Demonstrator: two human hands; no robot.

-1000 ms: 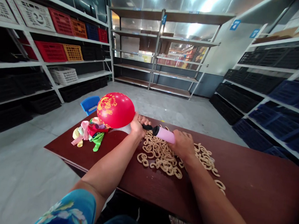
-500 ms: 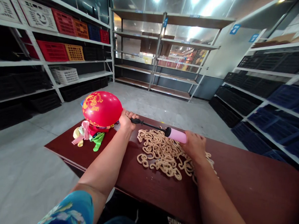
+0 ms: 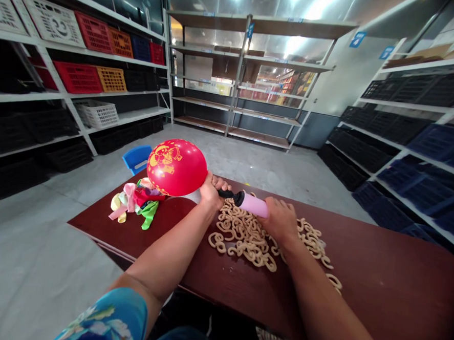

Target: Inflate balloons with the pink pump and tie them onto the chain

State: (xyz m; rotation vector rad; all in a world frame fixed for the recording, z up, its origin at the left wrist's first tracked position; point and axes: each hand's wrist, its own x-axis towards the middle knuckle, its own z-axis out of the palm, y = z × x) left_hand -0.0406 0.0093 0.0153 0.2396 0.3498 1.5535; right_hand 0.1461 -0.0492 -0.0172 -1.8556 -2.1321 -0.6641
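Note:
A red balloon point(image 3: 178, 168) with yellow printed figures, blown up round, is over the table's left part. At its neck, my left hand point(image 3: 211, 189) is closed round the black end of a hand balloon pump point(image 3: 254, 205); my fingers hide the join with the balloon. My right hand point(image 3: 281, 220) grips the pink barrel of the pump from the right. The black rod is pushed in, with the two black parts close together. Beneath the pump lies a spread heap of tan curled pieces point(image 3: 246, 238). Limp, colourful balloons point(image 3: 142, 201) lie in a pile below the red one.
The dark red-brown table point(image 3: 378, 271) extends to the right. A blue chair point(image 3: 136, 159) stands behind its left end. Shelves with black, red, yellow and white crates point(image 3: 79, 78) line the left side; black and blue crates point(image 3: 439, 147) fill the right. A metal rack point(image 3: 237, 88) stands at the back.
The pump's rod has slid into the barrel. My left hand and the red balloon have moved right, my right hand a little left, so the hands are closer together. More of the blue chair shows.

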